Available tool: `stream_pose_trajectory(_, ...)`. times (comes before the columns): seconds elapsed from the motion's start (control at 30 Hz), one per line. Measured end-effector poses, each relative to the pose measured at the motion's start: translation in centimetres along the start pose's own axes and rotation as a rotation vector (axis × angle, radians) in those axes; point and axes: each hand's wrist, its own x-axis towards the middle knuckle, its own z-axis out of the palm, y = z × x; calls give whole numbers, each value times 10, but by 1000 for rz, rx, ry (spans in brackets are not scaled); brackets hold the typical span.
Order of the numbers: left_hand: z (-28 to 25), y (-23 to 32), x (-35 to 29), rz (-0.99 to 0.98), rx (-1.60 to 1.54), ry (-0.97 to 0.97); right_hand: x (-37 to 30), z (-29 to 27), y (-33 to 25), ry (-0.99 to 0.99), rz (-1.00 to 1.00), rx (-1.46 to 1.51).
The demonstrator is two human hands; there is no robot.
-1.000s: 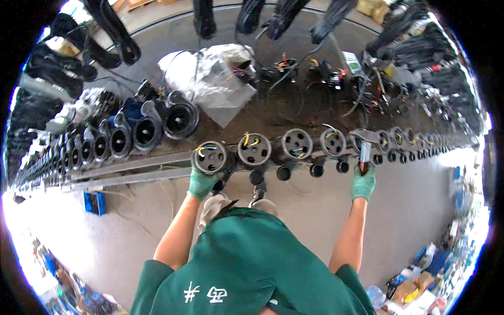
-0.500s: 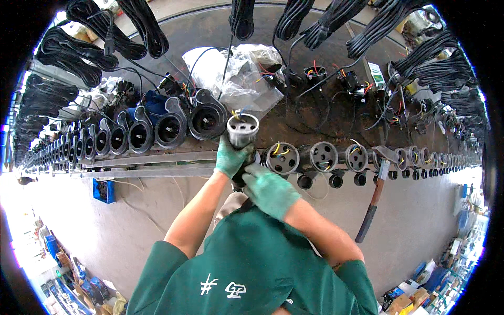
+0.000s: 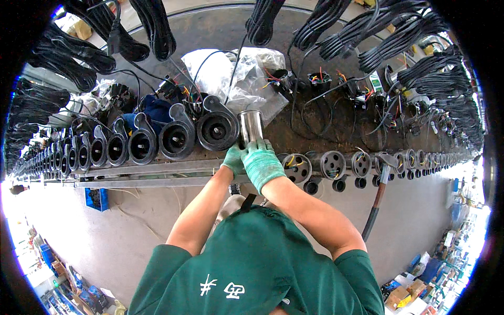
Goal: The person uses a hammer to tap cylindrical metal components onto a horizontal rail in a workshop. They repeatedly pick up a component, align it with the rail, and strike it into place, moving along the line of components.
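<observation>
A shiny metal cylinder [image 3: 251, 126] stands out past my gloved fingers at the bench's front edge. Wrapped around its near part is my right hand [image 3: 264, 165], fingers pressed together over the metal. My left hand [image 3: 234, 159] closes on its lower left side, and some of its fingers are hidden. Just left of the cylinder sits a round black housing [image 3: 217, 130] with a curved spout, the end of a long row of similar housings. To the right of my hands, a grey round body [image 3: 297, 168] with a holed end and yellow wires begins another row.
A hammer [image 3: 376, 202] lies across the right-hand row, its handle hanging over the front edge. Clear plastic bags [image 3: 215, 73] lie behind the cylinder. Bundled black cables [image 3: 260, 23] hang above the bench [image 3: 307, 113]. A blue bin [image 3: 96, 199] stands on the floor at left.
The cylinder has tipped from showing its holed end with wires to showing its smooth side. My right hand has moved up from below onto it, beside my left hand.
</observation>
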Motion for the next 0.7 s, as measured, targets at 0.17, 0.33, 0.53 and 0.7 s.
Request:
stream_pose_trajectory(0.17,76,63,-32,-48,211,433,14,-27,24,-134,113,368)
stream_pose_trajectory(0.33,89,81,-48,-81,-88,392,38,-69,45,-97,21,555)
stream_pose_trajectory(0.53,158,113,-76,166,162,387,83,-74,101,39,223,787)
stream_pose_trajectory(0.7,185,132,-55,-3,-119,456,91,-28,134,23,223,771)
